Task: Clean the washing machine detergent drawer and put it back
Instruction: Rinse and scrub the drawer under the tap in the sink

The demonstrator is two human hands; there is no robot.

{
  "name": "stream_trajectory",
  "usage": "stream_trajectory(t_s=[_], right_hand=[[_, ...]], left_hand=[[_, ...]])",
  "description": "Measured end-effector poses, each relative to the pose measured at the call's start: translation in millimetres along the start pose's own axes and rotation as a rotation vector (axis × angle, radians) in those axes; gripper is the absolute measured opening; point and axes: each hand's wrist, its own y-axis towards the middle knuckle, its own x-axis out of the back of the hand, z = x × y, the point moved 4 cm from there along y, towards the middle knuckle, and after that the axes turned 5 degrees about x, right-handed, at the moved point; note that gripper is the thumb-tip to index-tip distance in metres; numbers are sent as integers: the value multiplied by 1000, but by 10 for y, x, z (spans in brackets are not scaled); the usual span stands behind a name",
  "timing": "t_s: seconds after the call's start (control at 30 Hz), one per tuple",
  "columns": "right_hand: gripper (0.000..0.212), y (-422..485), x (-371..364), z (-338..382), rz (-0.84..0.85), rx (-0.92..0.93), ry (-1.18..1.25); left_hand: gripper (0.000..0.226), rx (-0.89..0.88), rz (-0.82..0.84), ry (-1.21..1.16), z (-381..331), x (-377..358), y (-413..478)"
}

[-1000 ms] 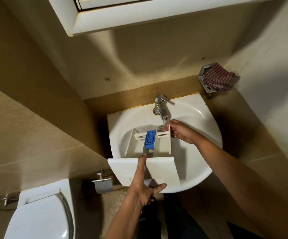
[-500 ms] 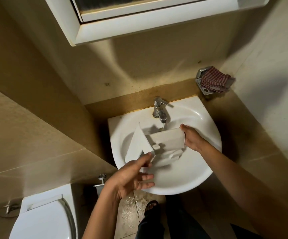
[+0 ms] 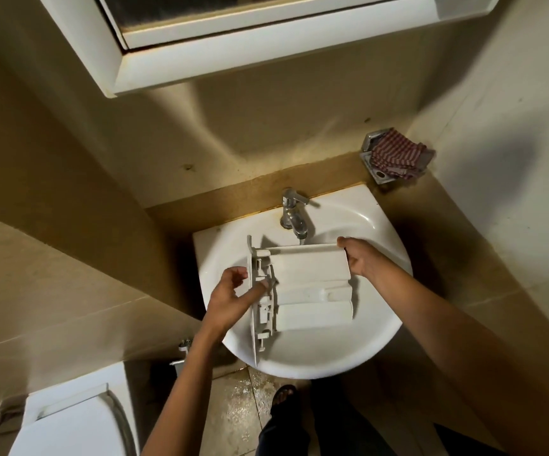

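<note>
The white detergent drawer (image 3: pixel 312 284) lies upside down across the white sink (image 3: pixel 375 337), its ribbed underside facing up and its front panel standing on edge at the left. My left hand (image 3: pixel 233 297) grips that front panel, thumb on one side and fingers on the other. My right hand (image 3: pixel 357 258) holds the drawer's back end at the upper right corner. The chrome tap (image 3: pixel 294 213) sits just behind the drawer, its spout over the drawer's far edge. The blue insert is hidden.
A metal soap holder (image 3: pixel 373 159) with a red striped cloth (image 3: pixel 398 156) hangs on the right wall. A white cabinet (image 3: pixel 200 60) juts out overhead. The toilet (image 3: pixel 69 422) stands at the lower left. A wall valve (image 3: pixel 184 348) sits under the sink's left side.
The drawer has been turned over, from open side up with the blue insert showing to underside up. Its front panel swung from the near side to the left, and my left hand took hold of it.
</note>
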Motion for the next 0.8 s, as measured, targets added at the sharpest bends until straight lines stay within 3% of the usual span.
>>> stream_trajectory(t_s=[0.2, 0.43, 0.5, 0.57, 0.63, 0.8], right_hand=[[26, 149, -13, 30, -7, -123, -162], [27, 263, -87, 16, 42, -235, -253], [19, 259, -112, 22, 30, -243, -278], [16, 322, -130, 54, 18, -194, -268], [32, 406, -141, 77, 9, -130, -298], [19, 386, -191, 111, -128, 164, -640]], left_hand=[[52, 133, 123, -273, 74, -81, 209], [106, 301, 239, -538, 233, -198, 313], [106, 315, 272, -526, 258, -254, 296], [90, 307, 301, -473, 266, -317, 273], [91, 307, 308, -440, 280, -378, 254], [94, 389, 226, -460, 301, -489, 172]])
